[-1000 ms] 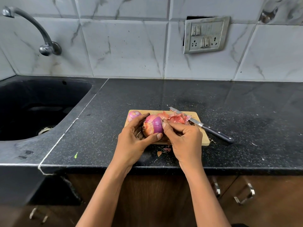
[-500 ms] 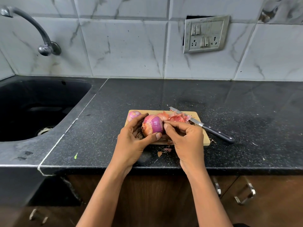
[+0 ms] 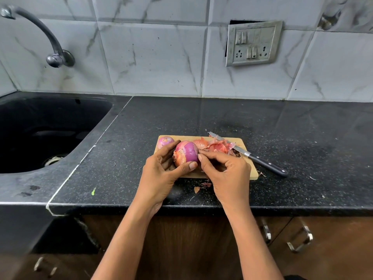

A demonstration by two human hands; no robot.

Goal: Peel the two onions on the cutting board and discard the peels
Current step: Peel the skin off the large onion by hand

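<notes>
My left hand [image 3: 161, 174] grips a purple onion [image 3: 186, 152] just above the wooden cutting board [image 3: 250, 170]; orange dry skin still clings to its lower left side. The fingertips of my right hand [image 3: 226, 172] touch the onion's right side, thumb and forefinger close together at its skin. A second, smaller onion [image 3: 164, 140] lies at the board's far left corner, partly behind my left fingers. A pile of orange peels [image 3: 216, 146] sits on the board's far side.
A black-handled knife [image 3: 260, 159] lies across the board's right corner, blade among the peels. Peel scraps [image 3: 201, 186] lie on the black counter by the front edge. A dark sink [image 3: 40, 134] and tap [image 3: 50, 51] are to the left.
My right hand's fingers have shifted up along the onion's right side. The onion has turned slightly in my left hand, showing more purple flesh.
</notes>
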